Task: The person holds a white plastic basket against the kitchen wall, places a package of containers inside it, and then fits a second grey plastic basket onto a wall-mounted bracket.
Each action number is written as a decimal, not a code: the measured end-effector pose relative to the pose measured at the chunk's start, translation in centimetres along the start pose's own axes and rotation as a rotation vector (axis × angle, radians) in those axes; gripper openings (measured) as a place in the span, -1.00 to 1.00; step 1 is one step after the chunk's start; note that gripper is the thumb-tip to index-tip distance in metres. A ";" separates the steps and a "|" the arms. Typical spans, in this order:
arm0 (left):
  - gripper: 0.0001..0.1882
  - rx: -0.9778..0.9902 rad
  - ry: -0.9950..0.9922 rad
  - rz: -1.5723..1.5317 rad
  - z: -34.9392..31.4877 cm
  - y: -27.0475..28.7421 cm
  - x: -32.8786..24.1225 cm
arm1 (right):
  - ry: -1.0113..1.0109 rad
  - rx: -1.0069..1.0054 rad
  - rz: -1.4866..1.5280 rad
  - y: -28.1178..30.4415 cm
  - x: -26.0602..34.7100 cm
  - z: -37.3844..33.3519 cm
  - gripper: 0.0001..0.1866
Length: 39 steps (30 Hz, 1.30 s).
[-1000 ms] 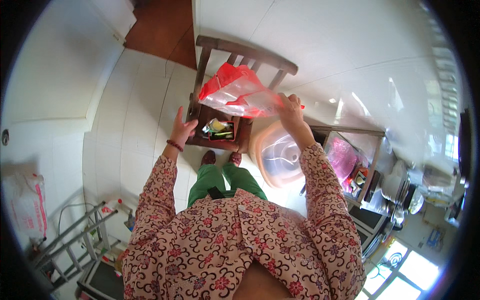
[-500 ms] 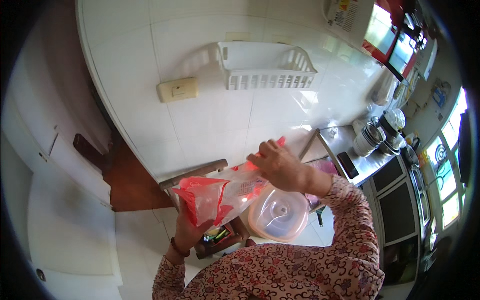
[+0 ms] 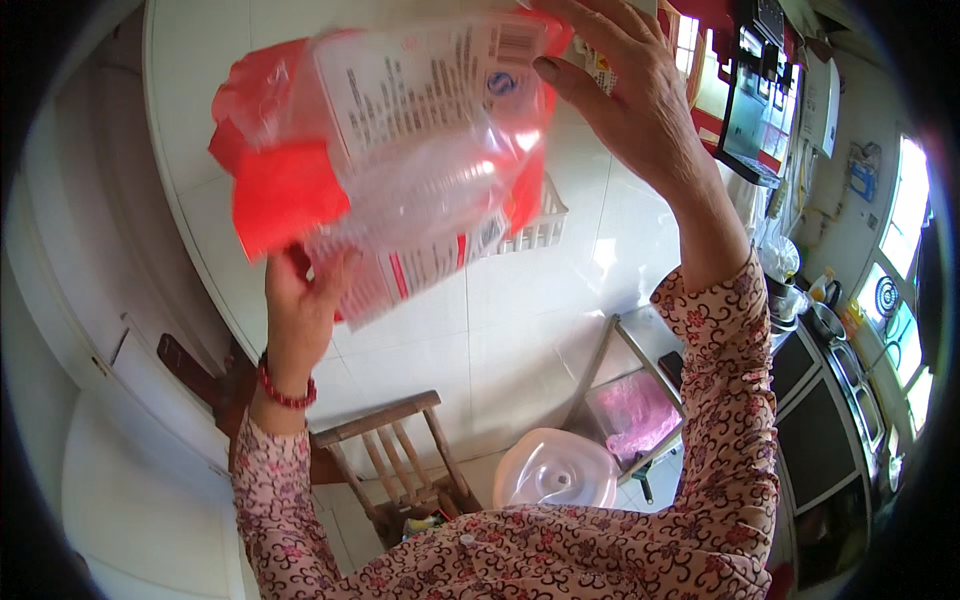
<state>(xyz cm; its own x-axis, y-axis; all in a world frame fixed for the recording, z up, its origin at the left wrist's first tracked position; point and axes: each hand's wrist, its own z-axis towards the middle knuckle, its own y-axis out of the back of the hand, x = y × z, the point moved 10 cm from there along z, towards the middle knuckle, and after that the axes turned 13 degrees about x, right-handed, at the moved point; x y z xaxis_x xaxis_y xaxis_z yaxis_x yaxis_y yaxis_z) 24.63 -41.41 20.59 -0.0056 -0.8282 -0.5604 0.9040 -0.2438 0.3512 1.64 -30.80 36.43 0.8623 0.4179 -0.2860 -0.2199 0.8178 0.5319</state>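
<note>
Up in front of me I hold a clear plastic bag (image 3: 420, 170) with red ends and printed panels, see-through and creased. My left hand (image 3: 305, 295) is closed on its lower left edge, thumb and fingers pinching the film. At the bag's upper right corner, my right hand (image 3: 640, 100) grips the red edge between fingers and thumb; some fingertips run out of view at the top. Through the film no contents can be made out. Behind the bag, a white wall basket (image 3: 545, 225) shows only in part.
Below stands a wooden chair (image 3: 400, 455) with things on its seat. Beside it is a pale pink tub (image 3: 555, 470) under a clear cover. A metal table (image 3: 645, 325) with pink plastic (image 3: 640, 410) beneath stands to the right, near the dark-fronted counter (image 3: 820, 440).
Both hands have risen, lifting the bag from waist height up before the wall. It now faces me, spread wider, and covers most of the wall basket. The view has shifted too.
</note>
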 end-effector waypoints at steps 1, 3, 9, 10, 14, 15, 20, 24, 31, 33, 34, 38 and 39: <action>-0.36 -0.022 0.022 -0.075 1.2 0.4 0.6 | -0.034 -0.009 -0.016 -0.1 -0.4 0.2 -0.35; -0.34 -0.022 -0.055 0.030 3.7 0.7 1.2 | -0.069 -0.099 -0.036 -1.7 -2.9 -0.1 -0.39; -0.22 0.060 -0.009 -0.175 9.5 -3.9 6.7 | -0.292 0.054 0.308 -9.0 -11.9 -2.4 -0.26; -0.19 0.058 0.020 -0.183 9.8 -4.1 8.1 | -0.326 0.070 0.340 -10.0 -12.8 -2.8 -0.26; -0.23 0.096 0.071 -0.187 11.2 -4.9 10.4 | -0.362 0.066 0.419 -13.3 -14.8 -2.5 -0.31; -0.24 0.094 0.062 -0.176 11.5 -4.8 10.6 | -0.367 0.067 0.448 -13.7 -14.9 -2.1 -0.33; -0.33 0.075 0.080 -0.011 12.2 -5.2 11.4 | -0.413 0.094 0.438 -14.8 -15.7 -1.1 -0.39; -0.37 0.119 0.220 0.202 11.5 -5.6 13.3 | -0.458 0.123 0.499 -16.2 -16.3 -1.2 -0.42; -0.37 0.236 0.544 0.948 10.2 -5.5 14.0 | -0.453 0.199 0.510 -19.5 -15.9 -1.7 -0.47; -0.34 0.232 0.600 0.994 9.5 -4.4 15.0 | -0.473 0.253 0.560 -19.7 -15.1 -1.4 -0.49; -0.33 0.231 0.628 1.016 9.1 -3.7 15.8 | -0.440 0.243 0.521 -19.7 -14.8 -1.1 -0.49; -0.28 0.242 0.568 0.701 9.3 -3.4 17.9 | -0.308 0.126 0.326 -19.4 -14.1 -0.7 -0.51; -0.28 0.250 0.562 0.681 9.3 -3.6 18.1 | -0.275 0.082 0.270 -19.2 -13.8 -0.8 -0.51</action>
<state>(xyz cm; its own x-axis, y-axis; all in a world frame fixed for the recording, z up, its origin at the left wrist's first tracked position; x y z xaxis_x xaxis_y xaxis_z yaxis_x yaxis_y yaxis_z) 17.34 -60.22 16.17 0.7622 -0.4815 -0.4326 0.5168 0.0503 0.8546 -6.36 -51.93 29.54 0.8708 0.4830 0.0913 -0.4281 0.6539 0.6238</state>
